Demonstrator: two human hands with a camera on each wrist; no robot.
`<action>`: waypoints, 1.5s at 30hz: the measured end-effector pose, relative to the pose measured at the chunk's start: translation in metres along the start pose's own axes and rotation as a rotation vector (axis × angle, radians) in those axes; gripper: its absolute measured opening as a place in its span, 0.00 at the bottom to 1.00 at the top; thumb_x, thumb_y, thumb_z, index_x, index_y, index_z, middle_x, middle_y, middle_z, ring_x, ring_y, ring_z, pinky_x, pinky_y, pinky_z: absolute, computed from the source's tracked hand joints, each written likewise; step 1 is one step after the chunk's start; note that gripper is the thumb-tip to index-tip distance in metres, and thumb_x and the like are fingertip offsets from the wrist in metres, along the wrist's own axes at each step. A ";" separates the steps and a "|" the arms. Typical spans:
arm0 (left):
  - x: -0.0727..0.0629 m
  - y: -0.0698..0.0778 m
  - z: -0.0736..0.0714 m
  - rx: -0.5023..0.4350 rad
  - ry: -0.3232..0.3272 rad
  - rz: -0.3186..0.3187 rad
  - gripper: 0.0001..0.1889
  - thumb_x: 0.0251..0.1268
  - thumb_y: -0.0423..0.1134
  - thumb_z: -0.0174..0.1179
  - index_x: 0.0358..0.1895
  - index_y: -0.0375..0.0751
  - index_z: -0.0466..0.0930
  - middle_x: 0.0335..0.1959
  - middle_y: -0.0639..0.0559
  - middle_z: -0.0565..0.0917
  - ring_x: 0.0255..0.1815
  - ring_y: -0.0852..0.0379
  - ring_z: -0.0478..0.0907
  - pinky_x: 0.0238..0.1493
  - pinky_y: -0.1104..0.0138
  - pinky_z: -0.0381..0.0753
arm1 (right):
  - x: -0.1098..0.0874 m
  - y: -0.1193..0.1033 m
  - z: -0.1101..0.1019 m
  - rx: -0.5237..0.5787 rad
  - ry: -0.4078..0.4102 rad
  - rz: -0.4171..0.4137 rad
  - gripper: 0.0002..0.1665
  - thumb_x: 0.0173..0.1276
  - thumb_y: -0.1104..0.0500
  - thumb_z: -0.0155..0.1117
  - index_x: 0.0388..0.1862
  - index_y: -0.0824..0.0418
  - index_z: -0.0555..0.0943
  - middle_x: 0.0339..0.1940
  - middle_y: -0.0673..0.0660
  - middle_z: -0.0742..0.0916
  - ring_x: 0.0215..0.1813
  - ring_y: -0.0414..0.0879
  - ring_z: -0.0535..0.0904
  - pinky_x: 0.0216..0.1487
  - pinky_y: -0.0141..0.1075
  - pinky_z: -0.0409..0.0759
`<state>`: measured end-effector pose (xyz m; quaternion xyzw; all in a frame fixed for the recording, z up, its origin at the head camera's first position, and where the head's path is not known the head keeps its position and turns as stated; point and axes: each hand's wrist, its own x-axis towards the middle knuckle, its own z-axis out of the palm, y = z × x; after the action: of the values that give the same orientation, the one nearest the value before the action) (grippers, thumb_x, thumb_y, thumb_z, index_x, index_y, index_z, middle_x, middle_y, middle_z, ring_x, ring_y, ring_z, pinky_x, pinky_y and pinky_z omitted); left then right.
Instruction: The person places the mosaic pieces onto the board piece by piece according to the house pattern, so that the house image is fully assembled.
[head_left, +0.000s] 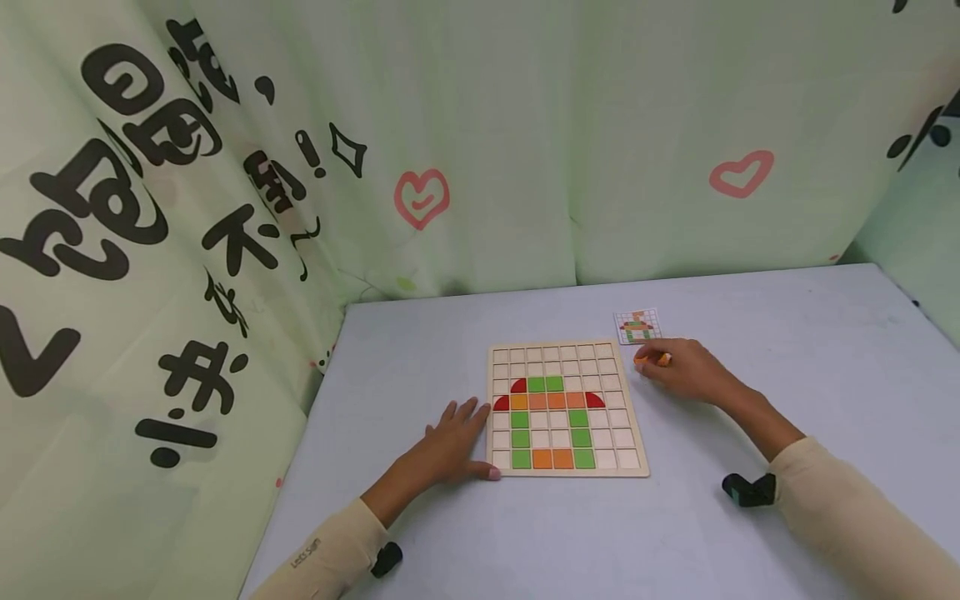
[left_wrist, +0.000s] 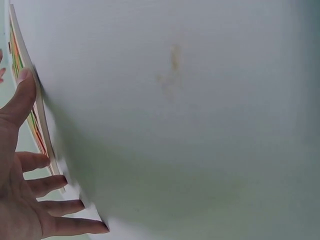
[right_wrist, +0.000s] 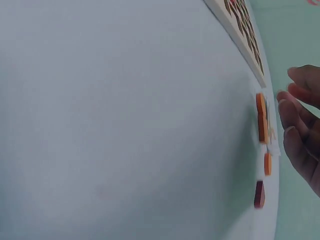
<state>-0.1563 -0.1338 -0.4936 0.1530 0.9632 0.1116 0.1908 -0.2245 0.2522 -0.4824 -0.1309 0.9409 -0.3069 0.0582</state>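
Note:
A square wooden grid board (head_left: 645, 467) lies on the table, partly filled with green, orange, red and yellow-orange pieces. My left hand (head_left: 453, 443) is spread at its left side, thumb at the near left corner. The left wrist view shows the left hand's thumb (left_wrist: 25, 95) against the board's edge. My right hand (head_left: 686, 368) hovers beyond the board's right edge, fingers loosely bent, over loose orange pieces (head_left: 664, 359). In the right wrist view these orange pieces (right_wrist: 262, 125) lie on the table below the fingertips; nothing shows clearly between the fingers.
A small pattern card (head_left: 637, 326) lies behind the board's far right corner. Beside the orange pieces sits a dark red piece (right_wrist: 259, 194). Pale printed curtains (head_left: 510, 150) hang behind and left of the white table (head_left: 787, 333).

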 end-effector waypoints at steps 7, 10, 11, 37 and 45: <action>0.003 -0.001 0.001 0.038 0.006 -0.019 0.57 0.45 0.62 0.76 0.80 0.51 0.56 0.79 0.44 0.60 0.79 0.35 0.56 0.63 0.33 0.69 | -0.020 0.026 -0.020 -0.047 0.028 0.089 0.15 0.71 0.59 0.64 0.51 0.67 0.83 0.38 0.60 0.86 0.35 0.49 0.75 0.31 0.35 0.74; 0.004 -0.001 0.001 0.059 0.005 -0.016 0.57 0.45 0.63 0.76 0.80 0.51 0.56 0.79 0.43 0.60 0.78 0.35 0.57 0.64 0.35 0.70 | -0.026 0.033 -0.025 -0.070 0.042 0.114 0.16 0.71 0.58 0.64 0.51 0.67 0.83 0.38 0.60 0.86 0.36 0.50 0.75 0.31 0.36 0.72; 0.004 -0.001 0.001 0.058 0.002 -0.013 0.57 0.45 0.63 0.76 0.80 0.51 0.56 0.79 0.43 0.60 0.78 0.35 0.57 0.65 0.35 0.69 | -0.029 0.036 -0.026 -0.076 0.046 0.123 0.16 0.71 0.58 0.64 0.51 0.67 0.83 0.38 0.60 0.86 0.35 0.50 0.74 0.30 0.36 0.71; 0.004 0.002 -0.001 0.011 -0.062 -0.080 0.57 0.47 0.63 0.75 0.81 0.55 0.53 0.83 0.45 0.51 0.80 0.26 0.46 0.63 0.27 0.63 | -0.041 0.053 -0.028 -0.158 0.061 0.310 0.32 0.66 0.51 0.71 0.60 0.71 0.79 0.49 0.75 0.83 0.46 0.65 0.77 0.29 0.38 0.74; 0.003 0.004 -0.003 0.036 -0.068 -0.062 0.57 0.48 0.63 0.74 0.81 0.54 0.52 0.83 0.43 0.51 0.80 0.26 0.47 0.64 0.29 0.63 | -0.039 0.050 -0.025 -0.139 0.061 0.289 0.24 0.66 0.58 0.71 0.56 0.71 0.82 0.47 0.74 0.84 0.49 0.66 0.76 0.35 0.46 0.77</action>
<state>-0.1587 -0.1297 -0.4910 0.1303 0.9623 0.0831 0.2238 -0.2028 0.3166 -0.4907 0.0114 0.9702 -0.2335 0.0639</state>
